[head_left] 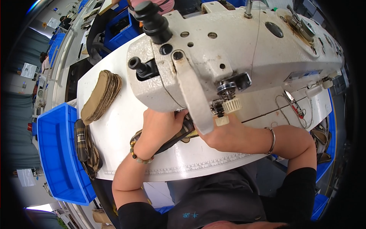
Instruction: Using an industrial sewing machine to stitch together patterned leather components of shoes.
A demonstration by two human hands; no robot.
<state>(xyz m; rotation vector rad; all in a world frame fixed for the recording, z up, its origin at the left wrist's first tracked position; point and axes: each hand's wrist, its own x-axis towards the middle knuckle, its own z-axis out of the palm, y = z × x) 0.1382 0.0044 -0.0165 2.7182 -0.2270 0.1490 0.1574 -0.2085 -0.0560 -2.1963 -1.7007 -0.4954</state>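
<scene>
Under the head of a white sewing machine lies a dark plaid fabric piece, which looks like a shoe upper. My left hand is closed on it, fingers bent and thumb pressed at its upper edge by the needle area. On the other side, my right hand is close to the piece's right end, with yellowish material showing between. The machine's white lever covers the right fingertips, so their grip is hidden. The needle itself is also out of sight.
A stack of tan sole-shaped pieces lies on the white table. More plaid pieces hang at its left edge beside a blue bin. Thread snips and a cord lie at right. A printed ruler runs along the front.
</scene>
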